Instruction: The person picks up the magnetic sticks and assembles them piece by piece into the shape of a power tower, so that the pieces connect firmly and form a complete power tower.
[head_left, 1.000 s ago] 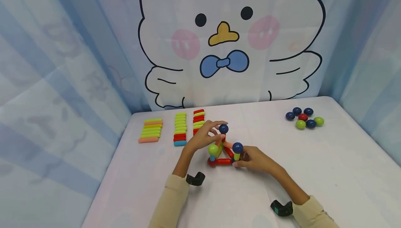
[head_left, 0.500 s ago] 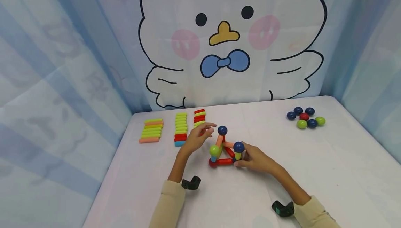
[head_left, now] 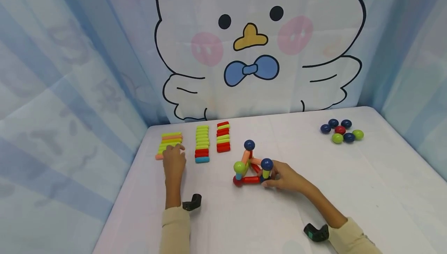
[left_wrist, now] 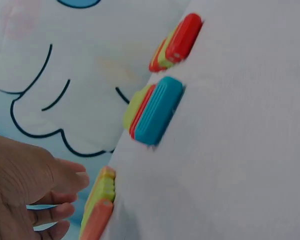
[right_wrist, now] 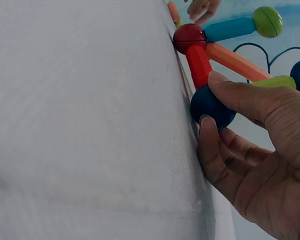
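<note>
A frame of colored rods and balls (head_left: 251, 179) stands on the table in front of me, with red rods at its base and balls on top of its short uprights. My right hand (head_left: 288, 176) pinches the dark blue ball (right_wrist: 202, 102) at its near right base corner, thumb on one side and fingertip on the other. Over the near end of the leftmost row of rods (head_left: 171, 139) hovers my left hand (head_left: 174, 165). Its thumb and fingers are apart in the left wrist view, beside an orange rod (left_wrist: 97, 220), with nothing between them.
A middle row of green, red and blue rods (head_left: 201, 141) and a row of red and green rods (head_left: 223, 137) lie right of my left hand. Several loose balls (head_left: 340, 130) sit at the back right. A printed curtain (head_left: 251, 99) hangs behind the table.
My left hand has left the top of the frame and moved left to the leftmost row of rods. My right hand keeps its hold on the ball.
</note>
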`<action>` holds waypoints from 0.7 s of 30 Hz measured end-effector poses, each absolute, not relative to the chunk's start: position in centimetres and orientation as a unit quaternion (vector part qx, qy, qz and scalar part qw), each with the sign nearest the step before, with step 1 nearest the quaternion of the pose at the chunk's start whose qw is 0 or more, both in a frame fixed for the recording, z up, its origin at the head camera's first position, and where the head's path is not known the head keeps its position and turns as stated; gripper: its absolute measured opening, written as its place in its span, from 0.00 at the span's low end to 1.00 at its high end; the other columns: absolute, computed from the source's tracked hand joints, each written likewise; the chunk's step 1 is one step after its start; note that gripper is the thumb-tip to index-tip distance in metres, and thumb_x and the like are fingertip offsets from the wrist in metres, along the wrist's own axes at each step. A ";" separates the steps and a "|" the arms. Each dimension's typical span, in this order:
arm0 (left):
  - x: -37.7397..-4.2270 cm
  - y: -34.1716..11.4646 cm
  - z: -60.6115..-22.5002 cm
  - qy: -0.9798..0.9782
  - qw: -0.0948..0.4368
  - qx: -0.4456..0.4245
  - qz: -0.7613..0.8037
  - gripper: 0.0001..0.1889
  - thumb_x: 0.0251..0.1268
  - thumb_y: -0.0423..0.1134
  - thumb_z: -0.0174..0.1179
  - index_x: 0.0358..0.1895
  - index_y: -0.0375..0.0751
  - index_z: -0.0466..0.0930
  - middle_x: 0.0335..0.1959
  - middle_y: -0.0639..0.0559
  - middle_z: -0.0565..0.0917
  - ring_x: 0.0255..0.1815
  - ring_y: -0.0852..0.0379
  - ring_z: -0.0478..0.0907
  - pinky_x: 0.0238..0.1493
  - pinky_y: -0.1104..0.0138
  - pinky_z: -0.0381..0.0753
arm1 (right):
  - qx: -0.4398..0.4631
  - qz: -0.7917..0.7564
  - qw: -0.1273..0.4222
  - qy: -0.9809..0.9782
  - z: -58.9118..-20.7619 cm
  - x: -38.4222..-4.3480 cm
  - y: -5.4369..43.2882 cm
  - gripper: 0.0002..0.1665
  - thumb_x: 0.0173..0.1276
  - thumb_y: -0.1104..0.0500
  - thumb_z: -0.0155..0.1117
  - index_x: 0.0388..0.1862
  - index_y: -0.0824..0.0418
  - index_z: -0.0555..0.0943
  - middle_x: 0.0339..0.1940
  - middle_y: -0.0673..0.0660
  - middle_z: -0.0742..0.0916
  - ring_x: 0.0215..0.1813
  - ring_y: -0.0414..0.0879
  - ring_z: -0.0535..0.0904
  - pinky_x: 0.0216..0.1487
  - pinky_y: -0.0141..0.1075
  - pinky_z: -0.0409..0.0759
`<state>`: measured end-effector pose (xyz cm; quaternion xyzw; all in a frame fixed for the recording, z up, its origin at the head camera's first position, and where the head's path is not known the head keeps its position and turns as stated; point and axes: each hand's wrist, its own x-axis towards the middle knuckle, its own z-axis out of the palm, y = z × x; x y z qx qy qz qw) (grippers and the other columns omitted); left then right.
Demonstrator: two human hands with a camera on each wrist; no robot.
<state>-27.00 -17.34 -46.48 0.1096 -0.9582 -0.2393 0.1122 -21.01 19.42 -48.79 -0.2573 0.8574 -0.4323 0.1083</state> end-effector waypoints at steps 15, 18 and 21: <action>-25.7 -22.2 -47.7 -0.970 0.104 0.155 -0.157 0.18 0.67 0.29 0.58 0.60 0.34 0.75 0.55 0.27 0.67 0.56 0.28 0.65 0.54 0.35 0.70 | -0.131 -0.425 0.047 0.894 -48.6 -20.7 19.3 0.25 0.58 0.56 0.75 0.46 0.68 0.74 0.34 0.57 0.84 0.25 0.42 0.77 0.27 0.30 0.78; -25.8 -22.4 -47.4 -0.969 0.097 0.165 -0.153 0.14 0.67 0.30 0.57 0.54 0.31 0.77 0.52 0.27 0.67 0.55 0.29 0.64 0.54 0.36 0.70 | -0.117 -0.421 0.044 0.899 -48.6 -20.6 19.3 0.26 0.57 0.55 0.76 0.46 0.68 0.74 0.33 0.56 0.84 0.26 0.42 0.76 0.28 0.30 0.78; -25.8 -22.4 -47.3 -0.970 0.073 0.171 -0.159 0.12 0.69 0.34 0.57 0.49 0.29 0.79 0.49 0.28 0.68 0.53 0.31 0.64 0.53 0.39 0.70 | -0.115 -0.432 0.062 0.892 -48.6 -20.4 19.5 0.27 0.58 0.55 0.75 0.47 0.68 0.73 0.32 0.56 0.83 0.24 0.42 0.77 0.27 0.31 0.79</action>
